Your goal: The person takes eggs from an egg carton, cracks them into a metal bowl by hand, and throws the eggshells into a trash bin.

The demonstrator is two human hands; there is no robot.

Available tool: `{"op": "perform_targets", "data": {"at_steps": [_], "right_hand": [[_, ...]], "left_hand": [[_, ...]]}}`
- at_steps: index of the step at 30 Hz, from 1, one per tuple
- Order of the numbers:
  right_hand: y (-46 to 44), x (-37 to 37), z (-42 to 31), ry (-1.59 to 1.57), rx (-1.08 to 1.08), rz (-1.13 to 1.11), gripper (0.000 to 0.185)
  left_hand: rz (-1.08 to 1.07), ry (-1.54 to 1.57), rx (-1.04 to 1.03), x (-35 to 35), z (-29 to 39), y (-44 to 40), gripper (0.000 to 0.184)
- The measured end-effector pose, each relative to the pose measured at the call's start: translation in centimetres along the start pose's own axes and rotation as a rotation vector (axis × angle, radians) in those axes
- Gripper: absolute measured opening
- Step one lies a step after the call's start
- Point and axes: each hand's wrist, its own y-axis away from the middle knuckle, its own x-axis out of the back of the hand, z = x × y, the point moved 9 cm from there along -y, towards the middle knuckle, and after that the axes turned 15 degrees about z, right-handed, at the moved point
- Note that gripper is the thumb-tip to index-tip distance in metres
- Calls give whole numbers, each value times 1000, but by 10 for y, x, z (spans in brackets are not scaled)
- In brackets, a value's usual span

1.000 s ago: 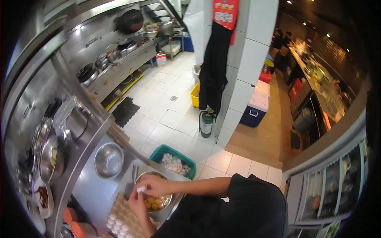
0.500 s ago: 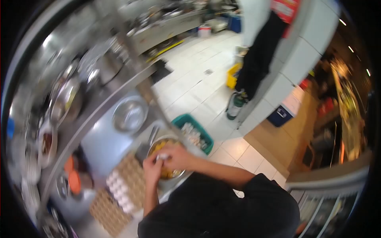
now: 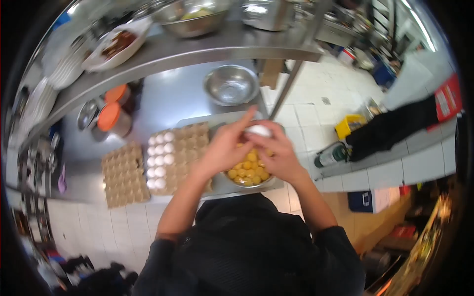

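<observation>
A white egg (image 3: 259,130) is held between my two hands, above a metal bowl of several egg yolks (image 3: 249,170). My right hand (image 3: 280,154) curls its fingers around the egg from the right. My left hand (image 3: 228,148) is closed against the egg's left side, with one finger stretched out past it. Whether the shell is cracked cannot be seen. To the left lies a cardboard egg tray (image 3: 190,148), with white eggs (image 3: 160,158) along its left part and bare cups on the right. Another egg tray (image 3: 123,175), without eggs, lies further left.
An unfilled metal bowl (image 3: 231,85) stands on the steel counter (image 3: 170,93) beyond my hands. Orange-lidded containers (image 3: 113,117) sit at the back left. A steel shelf (image 3: 197,54) with bowls and plates crosses above the counter. A yellow bucket (image 3: 349,125) stands on the floor.
My view has turned, so the counter now lies straight ahead and the trays show fully. Both hands stay over the yolk bowl with an egg. The teal basket of shells no longer shows.
</observation>
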Motion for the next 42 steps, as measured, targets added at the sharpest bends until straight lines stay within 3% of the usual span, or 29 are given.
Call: {"op": "perform_targets", "data": {"at_steps": [3, 6, 7, 8, 10, 11, 12, 13, 14, 18, 20, 24, 26, 27, 28, 30, 31, 32, 34, 36, 40, 42], "right_hand": [[-4, 34, 9, 110, 15, 197, 44], [24, 74, 67, -38, -263, 541, 43], [43, 86, 97, -103, -347, 623, 48], [54, 90, 119, -110, -352, 622, 48], [93, 87, 174, 213, -626, 405, 56], [106, 83, 179, 343, -547, 271, 66], [122, 89, 185, 367, -574, 301, 66], [131, 92, 188, 435, -560, 297, 68], [133, 94, 188, 502, -541, 285, 70], [100, 72, 171, 355, -729, 398, 62], [62, 31, 153, 124, -584, 381, 47], [7, -95, 88, -90, -431, 66, 29], [2, -162, 57, -69, -353, -127, 25], [4, -195, 43, -23, -295, -209, 23], [6, -225, 27, 7, -198, -271, 24], [17, -277, 8, 32, -104, -320, 26], [27, -307, 5, 121, -53, -405, 31], [40, -334, 6, 212, -5, -491, 36], [60, -371, 22, 321, 51, -458, 40], [57, -382, 24, 450, 93, -424, 44], [53, -379, 26, 428, 29, -509, 40], [44, -369, 25, 241, -98, -468, 43]], "left_hand": [[-4, 146, -12, -17, 27, -9, 90], [85, 73, -2, -2, 19, -8, 89], [174, -17, 23, 16, -3, -5, 75], [256, -130, 81, 40, -30, 1, 64], [448, -385, 224, 98, -98, 32, 41], [502, -465, 212, 126, -111, 51, 37], [487, -847, 31, 150, -134, 75, 41], [408, -997, 195, 164, -152, 102, 47], [320, -1089, 130, 178, -194, 132, 52], [343, -1048, 111, 170, -182, 154, 53], [411, -1023, 113, 183, -182, 161, 53], [369, -1047, 197, 193, -188, 160, 53], [602, -860, 107, 206, -159, 170, 51], [727, -766, 159, 219, -158, 180, 53], [732, -778, 153, 222, -161, 188, 53], [1205, -341, 261, 255, -179, 237, 55], [1268, -113, 405, 257, -183, 252, 57], [1260, -122, 400, 257, -172, 260, 57], [1310, 253, 511, 251, -177, 282, 52], [1330, 288, 520, 252, -177, 301, 50], [1352, 430, 492, 252, -176, 304, 44], [1262, 476, 477, 250, -177, 283, 41]]}}
